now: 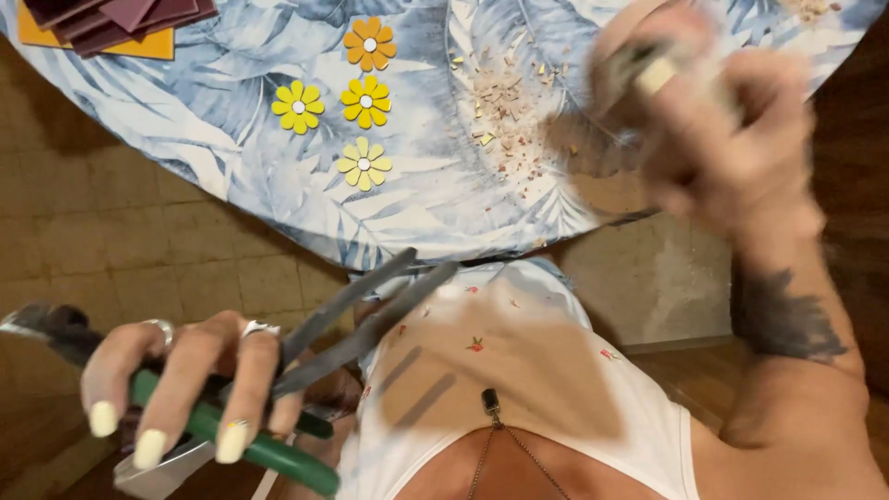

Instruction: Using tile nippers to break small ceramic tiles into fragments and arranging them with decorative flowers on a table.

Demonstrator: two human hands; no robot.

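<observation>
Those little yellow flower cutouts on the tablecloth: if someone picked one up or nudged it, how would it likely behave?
The yellow flower cutouts look thin and flat, so probably very light and easily slid across the smooth tablecloth. Their narrow petals seem likely to bend or snap if pinched hard. Lying flat, they should not roll or tip.

Four yellow paper flowers lie on a leaf-patterned tablecloth near wood shavings.

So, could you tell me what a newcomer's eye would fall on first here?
Probably the left hand at lower left, gripping a bundle of tools: a green handle and two long grey metal files pointing up to the right. Next, four yellow and orange paper flowers on the blue leaf-print tablecloth, beside scattered wood shavings. The right hand, upper right, is blurred around something pale.
</observation>
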